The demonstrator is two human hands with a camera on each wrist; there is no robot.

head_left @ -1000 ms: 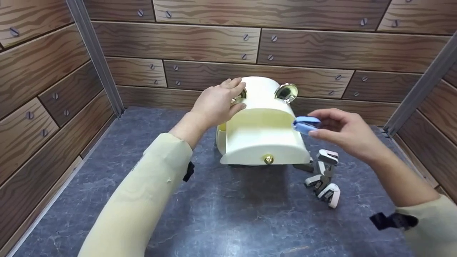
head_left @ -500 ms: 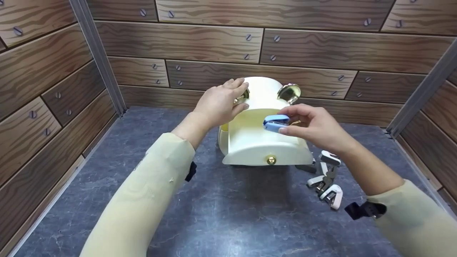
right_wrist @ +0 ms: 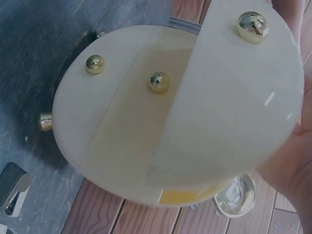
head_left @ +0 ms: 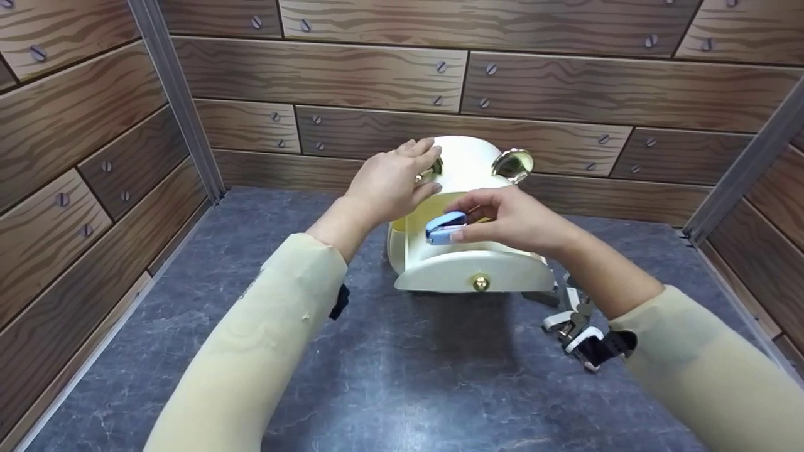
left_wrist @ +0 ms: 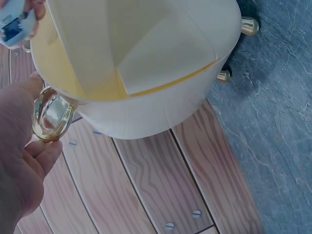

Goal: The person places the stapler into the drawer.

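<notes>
A white rounded cabinet (head_left: 463, 154) with gold ear-shaped ornaments stands on the table, its top drawer (head_left: 433, 274) pulled out, showing a gold knob (head_left: 481, 282). My left hand (head_left: 389, 182) holds the left gold ear (left_wrist: 53, 114) between thumb and fingers. Over the pulled-out drawer, my right hand (head_left: 505, 220) pinches a small blue stapler (head_left: 445, 229) by its rear end, its nose pointing left. The same stapler (left_wrist: 15, 24) shows at the corner of the left wrist view. In the right wrist view the drawer front (right_wrist: 229, 97) hides it, and only part of my right hand (right_wrist: 290, 161) shows.
Several small grey and white staplers (head_left: 570, 320) lie on the dark table (head_left: 377, 376) right of the cabinet, partly behind my right wrist. The right gold ear (head_left: 513, 165) sticks out at the top. Wood-patterned walls (head_left: 352, 69) enclose the table.
My right hand has carried the blue stapler leftward from beside the cabinet to over the pulled-out drawer. My left hand stays on the gold ear.
</notes>
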